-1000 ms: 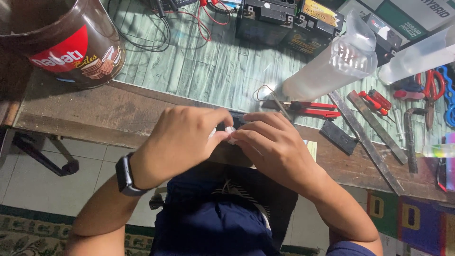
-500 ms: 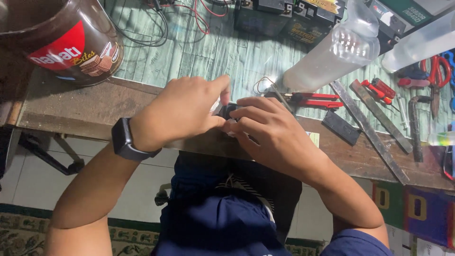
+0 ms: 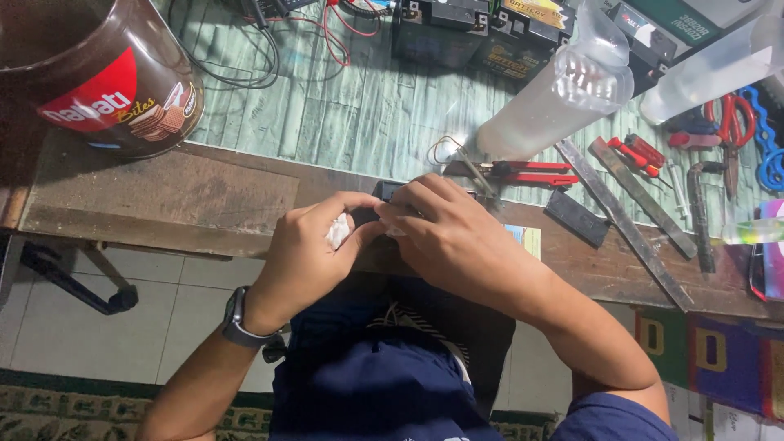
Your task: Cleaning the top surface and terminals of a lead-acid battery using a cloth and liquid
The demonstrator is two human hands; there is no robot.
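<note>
Both hands meet at the front edge of the wooden workbench [image 3: 163, 196] over a small black box-shaped object [image 3: 384, 194], mostly hidden by the fingers. My left hand [image 3: 314, 249], with a dark watch on the wrist, pinches a crumpled white bit of tissue [image 3: 337, 233] against the object. My right hand [image 3: 453, 241] curls over the object from the right and grips it. What the object is cannot be made out.
A large brown jar [image 3: 90, 73] stands at the back left. Behind the hands lie red-handled pliers [image 3: 523, 171], a clear plastic bottle [image 3: 555, 102], metal rulers [image 3: 629, 212], red scissors [image 3: 735, 122], black batteries [image 3: 474, 33] and tangled wires [image 3: 310, 24].
Both hands have shifted slightly toward me along the bench edge. The left hand has turned so the white tissue now shows between its fingers.
</note>
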